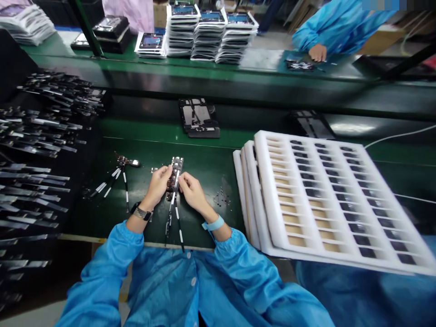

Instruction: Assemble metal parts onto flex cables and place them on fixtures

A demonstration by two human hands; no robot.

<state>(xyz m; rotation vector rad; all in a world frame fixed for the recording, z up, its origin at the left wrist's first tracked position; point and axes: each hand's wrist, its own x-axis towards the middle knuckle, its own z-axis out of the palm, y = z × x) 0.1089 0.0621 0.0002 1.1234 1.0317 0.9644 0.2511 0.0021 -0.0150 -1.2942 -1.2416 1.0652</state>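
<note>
Between my hands lies a narrow circuit board (pixel 176 163) with black-and-white flex cables (pixel 177 218) trailing from it toward the table's near edge. My left hand (pixel 159 184) grips the board's left side, thumb and fingers closed on it. From the right, my right hand (pixel 190 188) pinches at the board's edge where a white strip runs; whether the fingertips hold the strip or the board is too small to tell. Left of my hands rests another cluster of small boards with flex cables (pixel 119 170). Tiny dark bits (pixel 223 197) are scattered right of my right hand.
White foam trays (pixel 315 222) with slots, partly filled with dark parts, are stacked on the right. Piles of flex cable assemblies (pixel 34 177) line the left. A dark device part (pixel 199 118) lies ahead. Behind are stacked units (pixel 180 34) and a co-worker's hand (pixel 318 52).
</note>
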